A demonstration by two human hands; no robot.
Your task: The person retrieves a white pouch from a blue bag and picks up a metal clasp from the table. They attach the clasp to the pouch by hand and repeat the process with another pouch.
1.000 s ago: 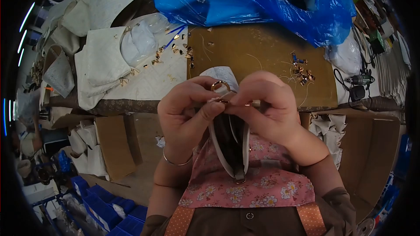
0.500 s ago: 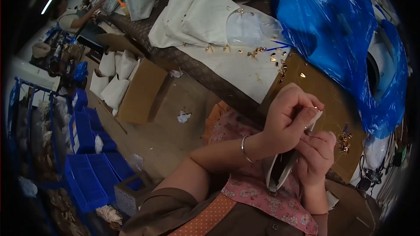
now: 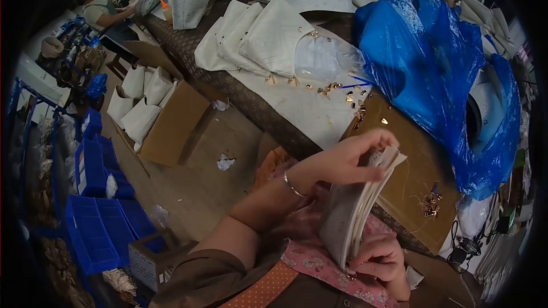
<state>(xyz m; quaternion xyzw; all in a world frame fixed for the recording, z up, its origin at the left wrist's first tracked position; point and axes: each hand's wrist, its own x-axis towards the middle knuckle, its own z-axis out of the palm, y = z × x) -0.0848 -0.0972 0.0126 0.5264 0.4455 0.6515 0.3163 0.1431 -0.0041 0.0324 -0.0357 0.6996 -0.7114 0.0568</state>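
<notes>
A whitish zip pouch (image 3: 341, 214) is held upright on edge over my lap, its gold-toothed zipper (image 3: 363, 204) facing right and running along the whole edge. At the top end, my left hand (image 3: 358, 159), with a bangle on the wrist, is closed around the pouch, fingers over the far side and thumb near the zipper. Down at the lower end, the fingers of my right hand (image 3: 381, 255) pinch the zipper's end, where a small metal piece shows. A flowered pink apron (image 3: 314, 265) lies beneath the pouch.
Brown cardboard (image 3: 408, 165) on the table carries small metal fittings (image 3: 432, 202). White bag pieces (image 3: 274, 37) are stacked beyond, beside a blue plastic sheet (image 3: 422, 74). A carton of white bags (image 3: 171, 125) and blue bins (image 3: 105, 231) stand to the left. Another person (image 3: 103, 14) works far left.
Both hands were close together at the pouch's upper end. My right hand has moved down to its lower end, and the pouch has turned so its zipper shows full length, closed.
</notes>
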